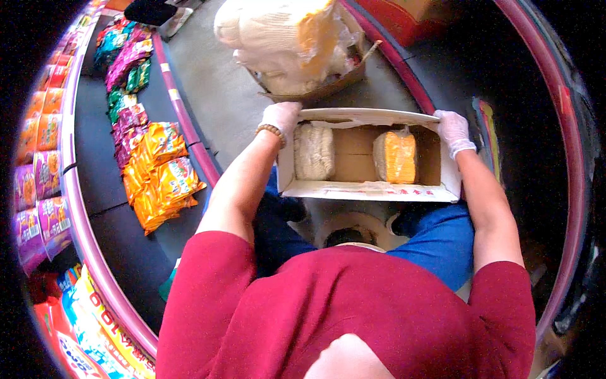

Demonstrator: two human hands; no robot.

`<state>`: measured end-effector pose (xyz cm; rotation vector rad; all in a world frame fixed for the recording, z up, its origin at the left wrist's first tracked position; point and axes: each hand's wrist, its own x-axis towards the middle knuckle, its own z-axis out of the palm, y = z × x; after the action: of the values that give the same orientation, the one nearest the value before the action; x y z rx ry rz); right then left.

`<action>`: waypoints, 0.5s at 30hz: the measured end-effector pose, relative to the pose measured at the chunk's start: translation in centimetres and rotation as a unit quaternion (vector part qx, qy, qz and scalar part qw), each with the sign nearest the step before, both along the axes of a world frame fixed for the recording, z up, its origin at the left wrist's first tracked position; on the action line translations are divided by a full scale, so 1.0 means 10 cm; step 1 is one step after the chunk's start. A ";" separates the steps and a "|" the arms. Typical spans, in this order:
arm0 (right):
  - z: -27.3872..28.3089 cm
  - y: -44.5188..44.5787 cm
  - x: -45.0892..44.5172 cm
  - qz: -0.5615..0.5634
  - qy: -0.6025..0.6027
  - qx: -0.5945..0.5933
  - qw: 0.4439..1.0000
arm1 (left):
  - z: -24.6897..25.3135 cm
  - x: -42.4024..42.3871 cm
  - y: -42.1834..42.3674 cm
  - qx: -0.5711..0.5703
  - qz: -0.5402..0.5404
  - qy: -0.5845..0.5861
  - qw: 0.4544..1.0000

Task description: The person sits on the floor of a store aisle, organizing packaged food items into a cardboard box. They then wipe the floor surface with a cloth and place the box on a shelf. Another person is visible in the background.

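Note:
An open white cardboard box [371, 194], brown inside, is held level above my lap. At its far left corner my left hand [282, 117], in a thin whitish glove with a beaded bracelet at the wrist, grips the rim. My right hand [452, 130], gloved the same way, grips the far right corner. Inside, a bundle of cream knitted gloves [314, 152] lies against the left end. A second plastic-wrapped bundle with an orange-yellow face [400, 157] lies right of the middle, with bare cardboard between the two.
Beyond the box, a large carton [326, 90] on the floor is heaped with cream and yellow-orange bundles. To the left, orange snack packets [163, 175] and other coloured packets lie on a dark shelf [113, 232] with a pink edge. A pink-edged dark surface curves along the right.

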<state>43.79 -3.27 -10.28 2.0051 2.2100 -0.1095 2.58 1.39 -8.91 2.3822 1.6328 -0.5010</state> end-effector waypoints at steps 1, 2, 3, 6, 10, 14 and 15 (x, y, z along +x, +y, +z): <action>0.03 0.00 -0.04 0.000 0.001 0.004 1.000 | 0.02 0.01 0.00 -0.017 0.005 -0.001 1.000; 0.08 0.02 -0.07 0.002 0.010 -0.018 1.000 | 0.01 0.00 0.01 -0.030 0.015 0.005 0.999; 0.12 0.03 -0.08 0.011 0.023 -0.026 0.999 | 0.03 0.00 0.01 -0.024 0.013 0.002 1.000; 0.15 0.02 0.00 0.037 0.072 -0.060 0.995 | 0.05 0.00 0.01 0.000 0.000 -0.001 1.000; 0.23 0.15 0.01 0.072 0.068 -0.161 0.982 | 0.19 0.07 -0.02 -0.025 0.044 0.010 0.999; 0.08 0.05 0.04 0.017 0.018 -0.074 0.997 | 0.12 0.06 -0.03 -0.006 0.026 -0.002 1.000; 0.06 0.04 0.03 0.014 0.025 -0.058 0.998 | 0.11 0.06 -0.03 -0.002 0.023 -0.001 1.000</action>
<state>44.11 -2.91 -9.67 1.9304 2.2043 -0.2816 3.14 1.08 -7.77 2.3369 1.6789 -0.4919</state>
